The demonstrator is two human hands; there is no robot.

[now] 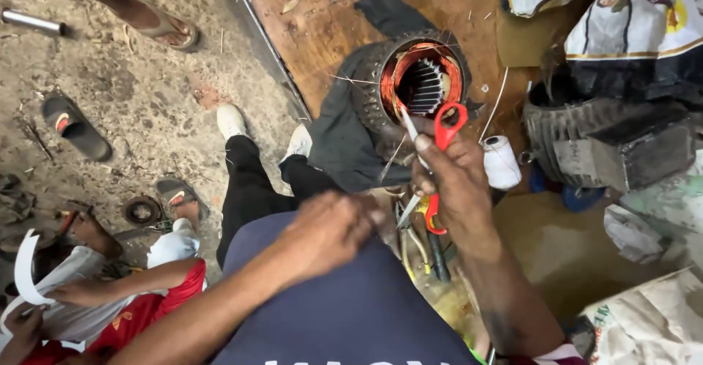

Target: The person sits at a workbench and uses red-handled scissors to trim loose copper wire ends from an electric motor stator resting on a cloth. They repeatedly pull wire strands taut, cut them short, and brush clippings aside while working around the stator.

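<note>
A wooden workbench (322, 21) fills the upper middle of the view, with dirt ground to its left. On the bench lies a dark cloth (344, 134), and on the cloth rests a motor stator (421, 79), a ribbed metal ring with copper windings inside; its open bore faces up toward the camera. To the right sit another ribbed motor housing (608, 138) and printed sacks (630, 13).

At lower left a second person sits on the ground in a red and white shirt, holding a curved white strip (23, 266); a bare foot in a sandal (165, 32) stands at top left.

The right hand (458, 185) is clenched around a pair of red-handled scissors (439, 160), just below the stator's rim. Their long axis runs steeply, nearly upright in the view: one red loop rises above the fingers toward the stator, another red part shows below the hand, and a pale blade slants beside the fingers. Which end is the tip I cannot tell for sure.

The left hand (326, 233) hovers over the lap, blurred, fingers curled loosely; whether it grasps anything cannot be told.

A white spool of thread (501, 161) stands just right of the right hand.
</note>
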